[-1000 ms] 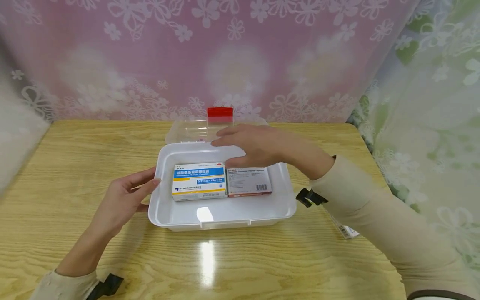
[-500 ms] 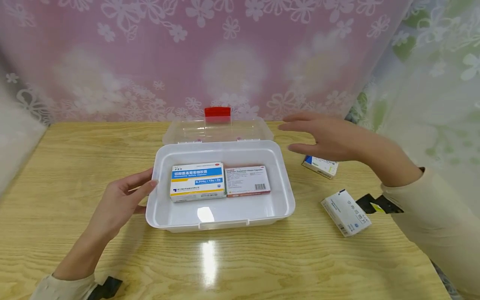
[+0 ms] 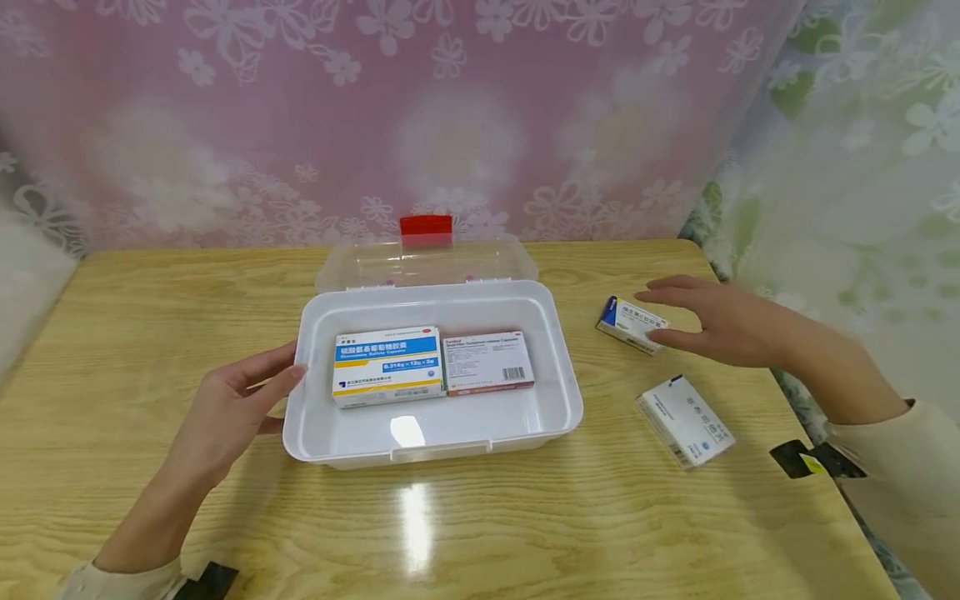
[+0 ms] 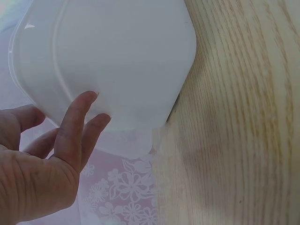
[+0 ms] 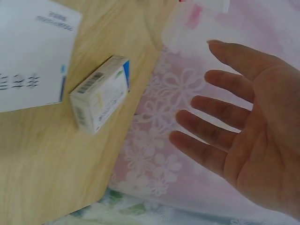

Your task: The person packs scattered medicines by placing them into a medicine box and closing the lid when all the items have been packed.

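Observation:
My left hand [image 3: 234, 408] grips the left end of a white plastic storage box [image 3: 442, 425]. Its thumb lies at the rim and its fingers rest against the outer wall [image 4: 126, 79]. Inside sit a blue-and-white medicine box [image 3: 388, 367] and, beside it, a grey-white and red medicine box [image 3: 487, 362]. Over on the right, my right hand [image 3: 720, 321] hovers with fingers spread and holds nothing. A small white-and-blue medicine box [image 3: 630, 323] lies just left of those fingers; in the right wrist view this small box [image 5: 101, 96] is apart from the hand.
A larger white medicine box [image 3: 686, 421] lies on the wood-grain table [image 3: 562, 517], nearer the front. The clear lid [image 3: 360, 260] with its red latch [image 3: 426, 229] is folded back behind the storage box. A pink floral curtain [image 3: 375, 125] hangs along the far edge.
My right hand has moved from above the storage box to the right, down toward the small medicine box, uncovering both loose boxes. The left hand keeps its hold.

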A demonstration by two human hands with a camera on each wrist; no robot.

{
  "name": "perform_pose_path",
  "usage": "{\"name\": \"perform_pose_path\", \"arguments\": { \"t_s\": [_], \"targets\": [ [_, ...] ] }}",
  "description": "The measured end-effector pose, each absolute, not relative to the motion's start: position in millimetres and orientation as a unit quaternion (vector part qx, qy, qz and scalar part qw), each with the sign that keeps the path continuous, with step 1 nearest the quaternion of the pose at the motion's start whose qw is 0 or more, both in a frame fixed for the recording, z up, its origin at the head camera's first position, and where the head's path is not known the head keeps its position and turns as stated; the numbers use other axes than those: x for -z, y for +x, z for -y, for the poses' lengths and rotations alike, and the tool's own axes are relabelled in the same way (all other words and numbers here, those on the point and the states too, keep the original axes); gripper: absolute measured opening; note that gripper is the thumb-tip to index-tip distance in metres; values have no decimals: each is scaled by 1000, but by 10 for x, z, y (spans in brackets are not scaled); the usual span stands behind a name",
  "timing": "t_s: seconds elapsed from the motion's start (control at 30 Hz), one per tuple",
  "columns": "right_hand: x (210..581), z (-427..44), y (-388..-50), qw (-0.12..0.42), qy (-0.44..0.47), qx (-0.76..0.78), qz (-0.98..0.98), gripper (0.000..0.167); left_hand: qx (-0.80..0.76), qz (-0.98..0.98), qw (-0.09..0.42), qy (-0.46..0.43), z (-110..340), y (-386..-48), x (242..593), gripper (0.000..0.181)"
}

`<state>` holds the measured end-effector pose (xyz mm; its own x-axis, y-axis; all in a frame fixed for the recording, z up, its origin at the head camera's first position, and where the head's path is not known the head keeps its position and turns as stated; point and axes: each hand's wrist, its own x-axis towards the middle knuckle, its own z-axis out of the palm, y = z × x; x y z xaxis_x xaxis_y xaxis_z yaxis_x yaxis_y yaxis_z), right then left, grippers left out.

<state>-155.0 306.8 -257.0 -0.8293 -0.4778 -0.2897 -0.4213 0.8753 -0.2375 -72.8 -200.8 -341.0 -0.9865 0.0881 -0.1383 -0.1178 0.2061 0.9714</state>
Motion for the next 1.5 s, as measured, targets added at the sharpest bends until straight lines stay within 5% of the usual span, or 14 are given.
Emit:
{"name": "perform_pose_path", "arguments": {
  "t_s": [0.3, 0.77, 1.5],
  "targets": [
    [2881, -3310, -1297, 264, -184, 88, -943, 97, -631, -771, 85, -14, 1994, -718, 3397, 55],
    [3237, -3360, -933, 232, -158, 100, -955, 108, -632, -770, 79, -17, 1991, -720, 3390, 56],
    [3470, -3346, -826, 175, -160, 74, -969, 92, -636, -767, 77, -18, 1983, -725, 3405, 55]
  ]
}}
